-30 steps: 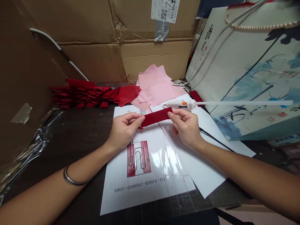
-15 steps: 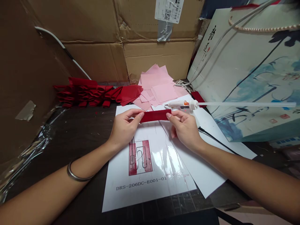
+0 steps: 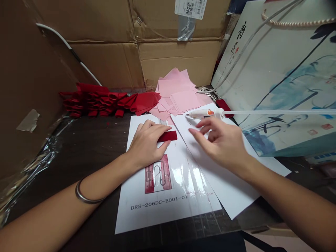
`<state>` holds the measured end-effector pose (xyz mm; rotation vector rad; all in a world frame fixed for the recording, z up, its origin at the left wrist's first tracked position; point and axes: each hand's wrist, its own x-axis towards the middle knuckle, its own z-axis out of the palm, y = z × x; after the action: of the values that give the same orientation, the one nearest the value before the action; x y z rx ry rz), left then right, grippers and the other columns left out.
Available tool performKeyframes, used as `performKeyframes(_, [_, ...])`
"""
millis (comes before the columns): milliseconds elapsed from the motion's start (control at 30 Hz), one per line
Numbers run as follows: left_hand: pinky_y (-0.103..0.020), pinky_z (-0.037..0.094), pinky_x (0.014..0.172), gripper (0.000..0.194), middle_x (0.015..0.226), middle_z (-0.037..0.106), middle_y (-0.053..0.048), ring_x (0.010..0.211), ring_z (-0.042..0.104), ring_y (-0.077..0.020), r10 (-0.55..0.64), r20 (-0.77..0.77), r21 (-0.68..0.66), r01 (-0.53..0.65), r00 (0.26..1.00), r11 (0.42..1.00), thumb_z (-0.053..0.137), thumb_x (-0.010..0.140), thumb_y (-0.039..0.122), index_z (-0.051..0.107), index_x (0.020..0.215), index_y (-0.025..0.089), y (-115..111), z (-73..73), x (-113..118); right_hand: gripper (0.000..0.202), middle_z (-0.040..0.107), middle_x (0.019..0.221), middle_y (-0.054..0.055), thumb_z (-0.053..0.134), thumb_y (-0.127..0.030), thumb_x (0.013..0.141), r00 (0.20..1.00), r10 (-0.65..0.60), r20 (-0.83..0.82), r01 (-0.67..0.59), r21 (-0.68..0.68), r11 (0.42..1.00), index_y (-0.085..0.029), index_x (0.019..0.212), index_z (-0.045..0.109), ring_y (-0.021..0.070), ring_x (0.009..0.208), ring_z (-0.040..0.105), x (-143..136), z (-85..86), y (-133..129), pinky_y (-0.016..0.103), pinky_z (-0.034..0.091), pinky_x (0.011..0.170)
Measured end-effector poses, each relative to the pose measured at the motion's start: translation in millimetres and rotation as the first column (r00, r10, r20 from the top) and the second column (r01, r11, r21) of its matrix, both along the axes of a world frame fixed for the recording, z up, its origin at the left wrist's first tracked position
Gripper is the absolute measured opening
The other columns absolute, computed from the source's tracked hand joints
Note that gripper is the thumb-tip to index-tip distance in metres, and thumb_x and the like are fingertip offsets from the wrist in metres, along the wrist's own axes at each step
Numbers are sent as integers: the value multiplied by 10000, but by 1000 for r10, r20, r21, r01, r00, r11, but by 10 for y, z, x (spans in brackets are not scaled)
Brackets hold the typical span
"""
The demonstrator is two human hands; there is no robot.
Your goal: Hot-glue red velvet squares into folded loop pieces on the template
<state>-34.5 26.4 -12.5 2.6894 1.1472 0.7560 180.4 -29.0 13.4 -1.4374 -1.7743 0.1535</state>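
A folded dark red strip (image 3: 172, 135), apparently fabric, lies at the top of a printed sheet (image 3: 136, 220). My left hand (image 3: 147, 141) covers its left end, thumb along the near side and fingers along the far side. Just right of it my right hand (image 3: 220, 140) hovers over a second white sheet (image 3: 236, 199), fingers curved and apart, holding nothing. Close behind that hand rests a white hot glue gun (image 3: 202, 113) with a long translucent glue stick (image 3: 278, 112) in its back. The printed sheet carries a red-and-white picture with a clip-like outline (image 3: 158, 174).
Red folded pieces (image 3: 99, 101) are heaped at the back left. Pink paper squares (image 3: 181, 91) pile up behind the sheets, beside metal clips (image 3: 211, 92). A cardboard box (image 3: 178, 63) stands behind, a painted paper bag (image 3: 283, 87) on the right. A grey cable (image 3: 244, 49) hangs before the bag.
The red strip, earlier stretched between both hands, has come down and left under my left hand. My right hand has let go and moved right, opening near the glue gun.
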Motion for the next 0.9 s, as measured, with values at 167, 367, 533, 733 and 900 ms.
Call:
performKeyframes(167, [-431,387,839,364,1073,716,-88,992,502,-293,28,-49,18,-27,998,999,625,836,343,656,1148,158,-16,10,10,480,450,395,0,546,-518,881,924,-201,324,178,100,979,-222,505,503,131,387,414,259,202,-55,298,282,461])
performKeyframes(367, [-417,383,807,277,999,733,-74,979,505,-290,36,-103,50,-31,994,998,579,871,321,668,1097,189,-16,10,11,699,302,296,7,486,-724,816,737,-197,647,351,-117,929,-256,329,303,109,306,224,523,247,-20,310,203,420])
performKeyframes(533, [-407,397,744,337,1031,730,-95,882,505,-285,57,-157,143,-34,986,989,579,861,366,657,1117,162,-34,36,31,641,442,383,39,443,-737,828,741,-185,646,370,-163,915,-241,423,411,141,372,332,547,223,85,325,266,456])
performKeyframes(733, [-367,444,718,341,1121,699,-81,895,582,-257,-26,-169,50,35,985,998,526,893,309,608,1189,161,-33,22,46,530,591,582,72,474,-666,849,842,-166,514,303,-194,933,-213,606,601,189,515,483,559,75,229,316,293,485])
performKeyframes(900, [-335,472,732,272,1127,679,-54,923,633,-220,-44,-66,-91,38,997,995,517,893,254,624,1136,199,5,6,31,356,546,558,10,543,-501,877,976,-88,199,136,-242,961,-214,674,604,150,505,458,535,86,251,306,299,502])
